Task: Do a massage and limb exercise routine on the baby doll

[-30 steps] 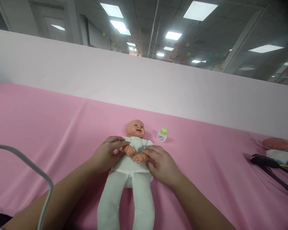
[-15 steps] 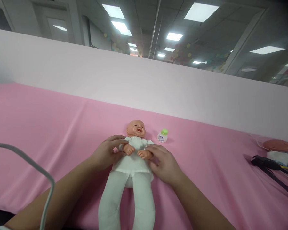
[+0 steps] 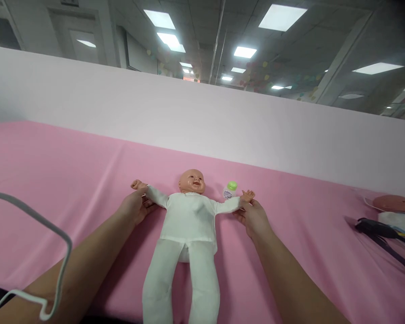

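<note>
A baby doll (image 3: 188,220) in a white suit lies on its back on the pink sheet (image 3: 70,180), its arms spread wide. My left hand (image 3: 135,208) is closed around the doll's arm on the left, near its wrist. On the other side, my right hand (image 3: 253,216) pinches the doll's other arm just below its small hand. A small bottle with a green cap (image 3: 229,190) stands right behind that arm, beside the doll's head.
A pale partition wall (image 3: 202,117) runs along the back of the sheet. At the far right lie a second doll's head (image 3: 394,203), white cloth and a black strap (image 3: 384,238). A grey cable (image 3: 37,229) loops at the left front.
Both my hands have moved outward from the doll's chest, pulling its arms from folded on its belly to spread out sideways. The view tilted slightly.
</note>
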Motion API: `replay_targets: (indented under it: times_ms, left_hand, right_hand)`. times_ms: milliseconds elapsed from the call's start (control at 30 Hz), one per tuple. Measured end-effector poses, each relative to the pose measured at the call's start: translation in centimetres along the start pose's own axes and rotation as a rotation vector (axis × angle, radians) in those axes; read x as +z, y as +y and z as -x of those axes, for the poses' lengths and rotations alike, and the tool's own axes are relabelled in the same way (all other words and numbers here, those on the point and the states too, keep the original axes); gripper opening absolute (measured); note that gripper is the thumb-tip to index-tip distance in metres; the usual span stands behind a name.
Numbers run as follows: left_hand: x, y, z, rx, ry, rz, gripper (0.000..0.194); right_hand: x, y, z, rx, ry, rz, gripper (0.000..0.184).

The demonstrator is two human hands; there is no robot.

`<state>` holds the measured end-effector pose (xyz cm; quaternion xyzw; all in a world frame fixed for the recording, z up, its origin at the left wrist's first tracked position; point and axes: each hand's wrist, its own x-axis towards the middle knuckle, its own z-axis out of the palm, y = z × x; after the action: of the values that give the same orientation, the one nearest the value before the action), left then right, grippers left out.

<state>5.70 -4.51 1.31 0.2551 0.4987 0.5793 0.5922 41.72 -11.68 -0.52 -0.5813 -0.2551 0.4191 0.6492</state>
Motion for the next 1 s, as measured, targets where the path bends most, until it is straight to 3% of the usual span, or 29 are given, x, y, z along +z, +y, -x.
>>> replay_targets:
  times_ms: [200,333,467,600,733,833,1000]
  left_hand:
    - [0.1,0.0,-0.4,-0.074,0.056,0.003,0.011]
    - [0.0,0.0,-0.6,-0.073,0.055,-0.042,0.011]
    - [0.1,0.1,0.3,0.058,0.018,-0.103,0.014]
    - [0.2,0.4,2.6,0.339,-0.273,-0.299,0.027]
    - [0.5,0.2,4.5,0.559,-0.441,-0.663,0.035]
    - [0.5,-0.4,4.8,0.776,-0.526,-0.875,0.034]
    - [0.2,-1.1,4.5,1.021,-0.612,-1.123,0.036]
  right_hand:
    - [-0.5,0.0,-0.4,0.244,-0.040,0.023,0.036]
    - [-0.5,0.3,-0.6,0.226,-0.061,0.037,0.039]
    - [-0.1,0.3,-0.2,-0.011,-0.057,0.080,0.057]
    - [0.7,-0.4,2.1,-0.325,-0.136,0.305,0.058]
    - [1.7,-1.6,5.5,-0.580,-0.361,0.580,0.042]
    - [2.5,-2.1,7.4,-0.709,-0.519,0.759,0.034]
    - [3.1,-1.8,8.2,-0.840,-0.607,0.929,0.038]
